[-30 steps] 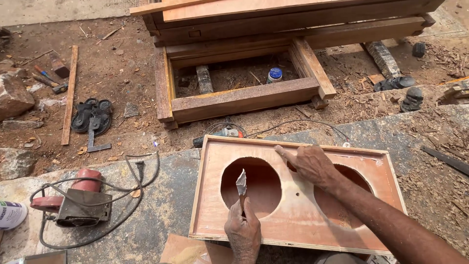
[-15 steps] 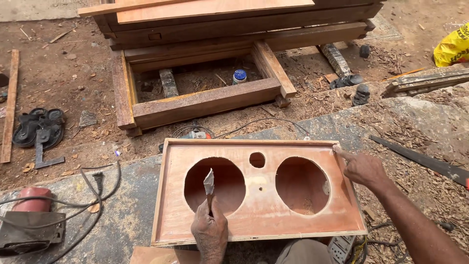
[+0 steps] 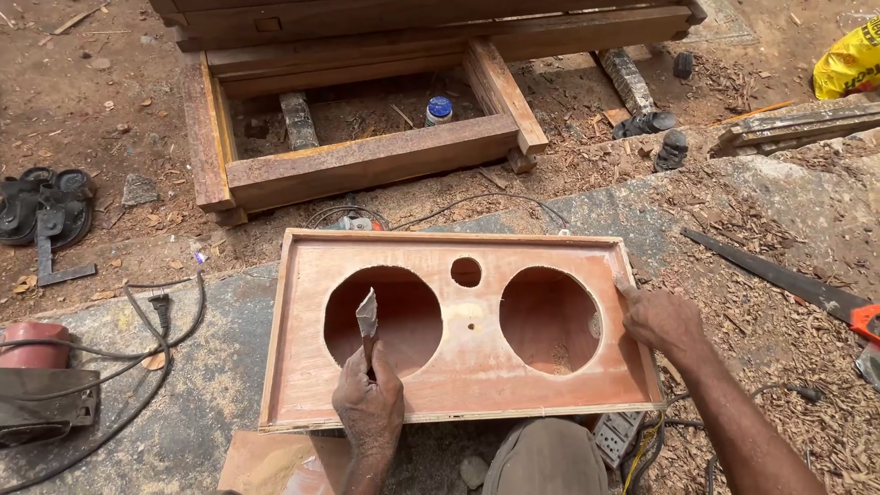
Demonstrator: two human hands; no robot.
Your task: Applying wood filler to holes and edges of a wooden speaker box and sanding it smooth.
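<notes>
Nearby, handsaw (image 3: 779,275) beside panel (image 3: 458,385).

A speaker-box panel (image 3: 458,367) lies flat at the lower middle of the frame, on a stone slab (image 3: 211,385). Two large round holes sit side by side in it, with a small hole (image 3: 466,271) between them near the far edge. The left hand (image 3: 368,408) rests on the near edge, holding a chisel (image 3: 367,323) upright before the left hole (image 3: 385,321). The right hand (image 3: 662,321) lies on the right edge, beside the right hole (image 3: 550,319). A power tool (image 3: 41,380) sits at the lower left, its cord (image 3: 156,321) trailing toward the panel. A handsaw (image 3: 788,284) lies at the right. Behind the panel, in the upper frame, stands a timber frame (image 3: 367,165) with a bottle (image 3: 439,111) inside it. Sandals (image 3: 41,206) lie at the left edge.
</notes>
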